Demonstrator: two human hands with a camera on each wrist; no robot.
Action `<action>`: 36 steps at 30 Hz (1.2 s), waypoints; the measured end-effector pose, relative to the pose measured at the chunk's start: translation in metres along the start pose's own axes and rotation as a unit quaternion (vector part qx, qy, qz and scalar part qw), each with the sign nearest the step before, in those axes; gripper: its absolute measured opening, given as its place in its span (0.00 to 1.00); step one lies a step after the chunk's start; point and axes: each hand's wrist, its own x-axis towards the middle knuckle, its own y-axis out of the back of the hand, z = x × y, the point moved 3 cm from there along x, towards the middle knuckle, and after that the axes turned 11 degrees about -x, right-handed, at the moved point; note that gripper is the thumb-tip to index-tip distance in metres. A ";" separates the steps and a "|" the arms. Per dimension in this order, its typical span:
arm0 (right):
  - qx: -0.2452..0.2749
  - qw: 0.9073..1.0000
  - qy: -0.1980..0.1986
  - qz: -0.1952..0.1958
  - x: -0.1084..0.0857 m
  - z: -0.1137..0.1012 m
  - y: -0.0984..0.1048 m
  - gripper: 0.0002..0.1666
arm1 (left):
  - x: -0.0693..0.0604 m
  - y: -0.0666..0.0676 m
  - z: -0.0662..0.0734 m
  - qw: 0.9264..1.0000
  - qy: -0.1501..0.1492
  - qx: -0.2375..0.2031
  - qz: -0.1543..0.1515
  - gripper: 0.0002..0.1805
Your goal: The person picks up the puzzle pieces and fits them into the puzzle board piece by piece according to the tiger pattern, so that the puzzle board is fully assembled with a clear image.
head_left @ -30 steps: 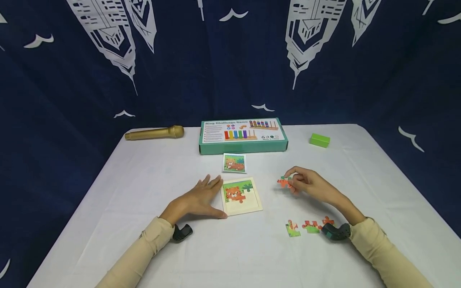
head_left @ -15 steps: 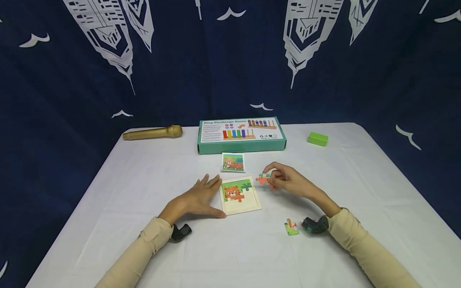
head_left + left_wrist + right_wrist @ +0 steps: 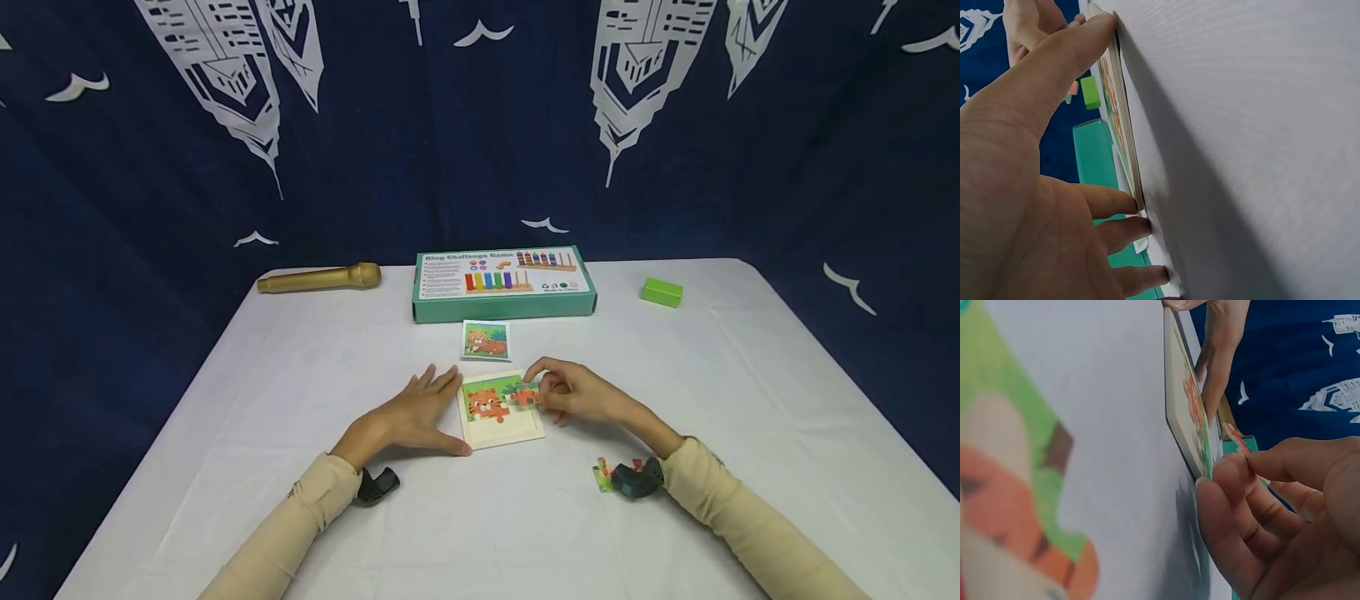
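Note:
My right hand (image 3: 576,392) pinches an orange and green puzzle piece (image 3: 526,396) over the right side of a square puzzle board (image 3: 501,432). In the right wrist view the piece (image 3: 1237,437) sticks out between thumb and fingers, a little apart from the board (image 3: 1180,419). The board holds pieces showing a tiger's head on green, and its lower part is bare. With fingers spread, my left hand (image 3: 417,414) rests at the board's left edge. The left wrist view shows the thumb (image 3: 1079,47) and fingertips touching that edge.
Loose puzzle pieces (image 3: 602,476) lie at the right, partly hidden by the right wrist camera (image 3: 637,479). Behind the board are a small tiger picture card (image 3: 486,341) and a green game box (image 3: 504,310). A gold microphone (image 3: 322,278) and a green block (image 3: 662,292) stand farther back.
My right hand has carried the puzzle piece leftward from beside the board to over its right part. The left hand has stayed at the board's edge.

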 end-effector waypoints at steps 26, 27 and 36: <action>-0.092 0.996 0.003 0.002 0.009 -0.004 -0.012 0.16 | 0.002 -0.001 -0.001 1.000 0.004 0.006 -0.001 0.62; -0.098 0.995 0.003 0.002 0.009 -0.004 -0.012 0.16 | 0.003 -0.002 -0.001 1.000 0.003 0.006 0.000 0.62; -0.178 0.984 0.016 0.022 0.009 -0.007 -0.011 0.15 | 0.002 -0.002 -0.001 1.000 0.003 -0.004 0.004 0.62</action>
